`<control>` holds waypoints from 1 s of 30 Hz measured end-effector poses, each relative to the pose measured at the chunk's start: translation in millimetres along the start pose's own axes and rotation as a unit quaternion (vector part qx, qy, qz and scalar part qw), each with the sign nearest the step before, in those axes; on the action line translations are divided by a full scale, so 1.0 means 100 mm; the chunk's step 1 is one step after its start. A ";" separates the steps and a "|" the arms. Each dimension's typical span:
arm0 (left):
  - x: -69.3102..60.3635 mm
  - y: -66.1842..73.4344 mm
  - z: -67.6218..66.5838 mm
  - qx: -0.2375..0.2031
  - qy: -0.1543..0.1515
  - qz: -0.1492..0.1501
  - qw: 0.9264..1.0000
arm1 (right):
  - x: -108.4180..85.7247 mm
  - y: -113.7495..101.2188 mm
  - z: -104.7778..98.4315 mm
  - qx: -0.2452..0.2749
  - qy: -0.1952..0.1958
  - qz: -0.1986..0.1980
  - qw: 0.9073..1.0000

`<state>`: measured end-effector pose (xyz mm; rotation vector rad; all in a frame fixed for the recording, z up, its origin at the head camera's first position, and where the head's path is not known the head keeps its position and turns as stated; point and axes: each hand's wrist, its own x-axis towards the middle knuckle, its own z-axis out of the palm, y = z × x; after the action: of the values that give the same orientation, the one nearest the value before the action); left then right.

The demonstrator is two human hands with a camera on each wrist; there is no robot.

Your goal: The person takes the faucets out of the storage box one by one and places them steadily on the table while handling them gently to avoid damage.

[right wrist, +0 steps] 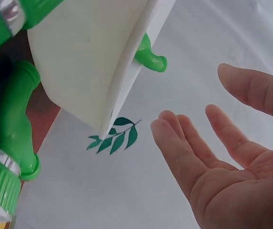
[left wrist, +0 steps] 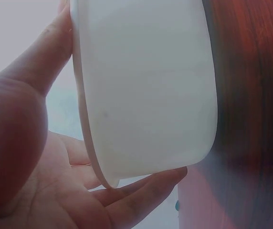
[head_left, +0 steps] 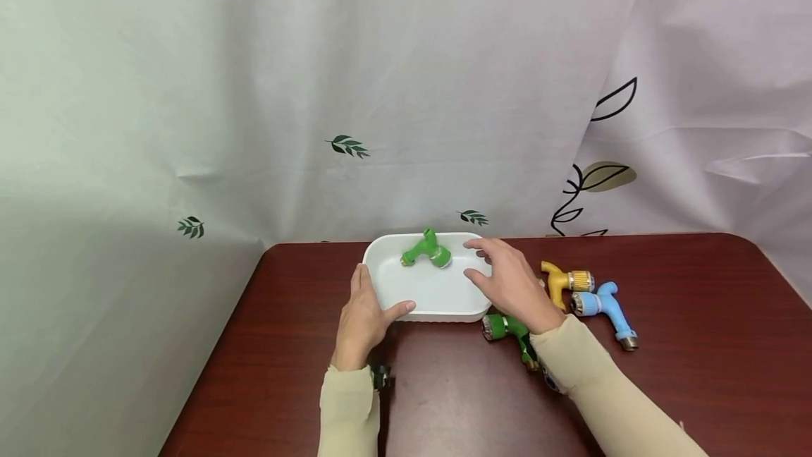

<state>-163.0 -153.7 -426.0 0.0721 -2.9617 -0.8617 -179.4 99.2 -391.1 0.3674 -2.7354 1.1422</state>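
Observation:
A white rectangular tray (head_left: 438,295) stands near the table's back edge with a light-green plastic tap (head_left: 426,251) lying in it. My left hand (head_left: 366,316) holds the tray's left end, thumb on the rim and fingers against the outer wall; the left wrist view shows this wall (left wrist: 151,95) up close. Over the tray's right end hovers my right hand (head_left: 507,281), its fingers spread and loosely bent with nothing between them. In the right wrist view, that hand (right wrist: 236,167) is apart from the rim, and the tap's spout (right wrist: 152,58) pokes above it.
To the right of the tray lie a yellow tap (head_left: 561,282) and a blue tap (head_left: 605,309). A darker green tap (head_left: 507,328) lies by the tray's front right corner, partly behind my right forearm. A pale patterned cloth (head_left: 406,90) hangs behind the dark red table (head_left: 292,344).

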 end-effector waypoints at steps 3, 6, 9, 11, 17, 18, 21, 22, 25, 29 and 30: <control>0.00 0.01 0.01 0.001 -0.001 0.000 1.000 | 0.04 0.00 0.04 0.003 0.000 -0.001 1.000; 0.01 0.01 0.01 0.003 -0.002 -0.002 1.000 | 0.09 0.00 0.07 0.008 -0.003 -0.007 1.000; 0.01 0.00 0.02 0.006 0.002 0.005 1.000 | 0.15 -0.02 0.11 0.016 -0.007 -0.011 1.000; 0.01 0.00 0.02 0.009 0.005 0.010 1.000 | 0.21 -0.03 0.14 0.018 -0.010 -0.013 1.000; 0.01 -0.01 0.02 0.007 0.005 0.012 1.000 | 0.34 -0.02 0.25 0.006 -0.024 -0.006 1.000; 0.01 -0.01 0.02 0.007 0.004 0.010 1.000 | 0.36 -0.02 0.27 0.003 -0.027 -0.002 1.000; 0.01 0.00 0.01 0.010 0.006 0.009 1.000 | 0.39 -0.03 0.29 -0.001 -0.036 0.001 0.999; 0.01 0.00 0.02 0.012 0.006 0.009 1.000 | 0.40 -0.03 0.29 0.000 -0.038 0.001 0.999; 0.02 0.01 0.02 0.012 0.010 0.015 1.000 | 0.43 -0.03 0.30 0.002 -0.041 -0.003 0.999; 0.02 -0.01 0.02 0.014 0.010 0.019 1.000 | 0.49 -0.04 0.34 0.005 -0.047 -0.004 0.999; 0.02 -0.01 0.02 0.015 0.009 0.020 1.000 | 0.51 -0.04 0.35 0.007 -0.051 -0.004 0.999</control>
<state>-164.7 -154.0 -427.8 0.0231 -2.9487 -0.8092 -228.7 63.4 -400.8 0.4487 -2.8110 1.1723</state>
